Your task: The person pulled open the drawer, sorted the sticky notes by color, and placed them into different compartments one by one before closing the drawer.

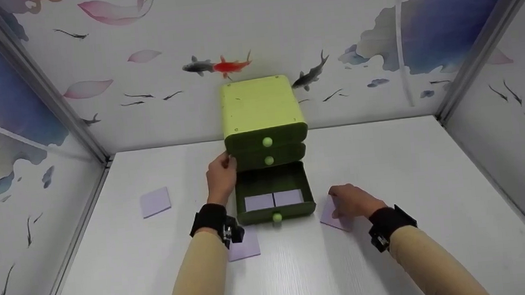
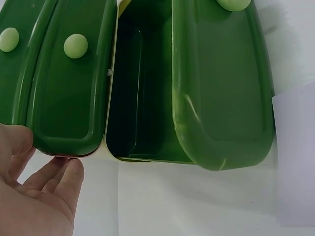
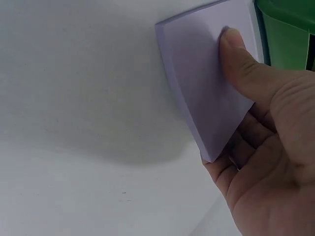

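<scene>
A small green drawer cabinet [image 1: 261, 105] stands against the back wall, its bottom drawer [image 1: 276, 213] pulled out. Two lilac square pads [image 1: 258, 202] lie side by side in that drawer. My left hand [image 1: 221, 178] is at the cabinet's left side, thumb and fingers pinching the end of the middle drawer [image 2: 69, 98]. To the right of the open drawer, my right hand [image 1: 355, 201] grips another lilac square pad [image 3: 202, 73]. The thumb lies flat on its face and the fingers are behind it. One edge of this pad appears tilted off the white table.
One lilac pad [image 1: 155, 202] lies on the table at the left. Another pad [image 1: 244, 244] lies in front of the cabinet, partly hidden by the left wrist camera. Printed walls [image 1: 145, 115] enclose the white table [image 1: 416, 167] at the back and both sides.
</scene>
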`<state>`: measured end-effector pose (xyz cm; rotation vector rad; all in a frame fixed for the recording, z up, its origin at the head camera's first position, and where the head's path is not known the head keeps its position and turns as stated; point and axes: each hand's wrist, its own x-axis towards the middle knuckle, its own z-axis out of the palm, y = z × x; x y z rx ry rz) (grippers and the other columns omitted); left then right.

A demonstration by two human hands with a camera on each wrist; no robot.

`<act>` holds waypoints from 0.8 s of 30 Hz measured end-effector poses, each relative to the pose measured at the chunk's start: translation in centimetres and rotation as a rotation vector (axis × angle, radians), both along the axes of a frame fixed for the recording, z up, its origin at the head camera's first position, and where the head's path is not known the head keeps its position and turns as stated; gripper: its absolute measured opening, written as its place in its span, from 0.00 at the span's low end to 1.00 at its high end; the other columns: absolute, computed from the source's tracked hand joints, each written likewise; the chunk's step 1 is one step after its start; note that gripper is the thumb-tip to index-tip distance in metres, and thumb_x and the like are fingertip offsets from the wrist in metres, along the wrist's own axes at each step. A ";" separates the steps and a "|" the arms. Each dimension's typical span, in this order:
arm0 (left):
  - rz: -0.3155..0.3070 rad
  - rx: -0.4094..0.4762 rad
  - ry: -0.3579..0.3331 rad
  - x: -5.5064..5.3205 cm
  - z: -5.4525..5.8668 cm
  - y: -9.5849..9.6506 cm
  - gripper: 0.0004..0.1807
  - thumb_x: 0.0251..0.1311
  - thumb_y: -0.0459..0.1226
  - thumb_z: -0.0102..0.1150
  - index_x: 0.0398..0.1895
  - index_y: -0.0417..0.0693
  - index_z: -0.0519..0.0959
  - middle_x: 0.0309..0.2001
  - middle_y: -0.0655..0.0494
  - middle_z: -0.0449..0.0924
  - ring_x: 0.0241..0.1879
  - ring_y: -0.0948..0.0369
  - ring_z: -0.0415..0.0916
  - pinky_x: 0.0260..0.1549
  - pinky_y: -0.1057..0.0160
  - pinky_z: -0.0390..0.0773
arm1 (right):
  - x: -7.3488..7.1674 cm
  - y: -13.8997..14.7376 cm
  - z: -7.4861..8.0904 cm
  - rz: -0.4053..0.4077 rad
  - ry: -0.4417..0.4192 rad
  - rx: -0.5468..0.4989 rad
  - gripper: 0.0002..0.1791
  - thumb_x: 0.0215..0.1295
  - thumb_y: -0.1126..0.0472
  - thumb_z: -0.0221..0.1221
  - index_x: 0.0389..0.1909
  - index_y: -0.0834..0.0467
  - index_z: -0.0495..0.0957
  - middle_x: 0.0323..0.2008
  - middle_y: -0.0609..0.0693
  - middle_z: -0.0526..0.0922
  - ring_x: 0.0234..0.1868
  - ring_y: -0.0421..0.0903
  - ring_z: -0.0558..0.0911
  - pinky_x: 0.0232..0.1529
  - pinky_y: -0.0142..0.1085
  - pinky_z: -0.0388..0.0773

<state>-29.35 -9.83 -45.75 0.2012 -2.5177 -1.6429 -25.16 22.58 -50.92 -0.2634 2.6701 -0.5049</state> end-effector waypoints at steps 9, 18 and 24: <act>-0.012 -0.023 0.018 -0.2 0.1 0.1 0.12 0.72 0.41 0.48 0.34 0.45 0.77 0.29 0.54 0.72 0.28 0.59 0.67 0.30 0.63 0.67 | -0.4 0.5 0.4 0.051 0.101 -0.068 0.16 0.62 0.66 0.63 0.51 0.65 0.79 0.41 0.56 0.82 0.43 0.50 0.77 0.52 0.50 0.76; -0.006 -0.018 0.020 0.1 0.2 0.1 0.11 0.72 0.39 0.49 0.35 0.44 0.77 0.30 0.55 0.73 0.29 0.59 0.67 0.31 0.62 0.67 | -0.7 0.2 0.9 0.085 0.140 -0.089 0.13 0.64 0.70 0.58 0.49 0.65 0.82 0.45 0.59 0.85 0.46 0.52 0.81 0.54 0.51 0.77; 0.000 -0.071 0.053 0.0 0.0 0.2 0.10 0.71 0.38 0.50 0.30 0.46 0.74 0.31 0.54 0.75 0.30 0.59 0.68 0.32 0.63 0.67 | -0.7 -0.1 1.5 0.099 0.159 -0.102 0.13 0.63 0.71 0.59 0.48 0.64 0.83 0.47 0.59 0.85 0.49 0.53 0.81 0.55 0.51 0.77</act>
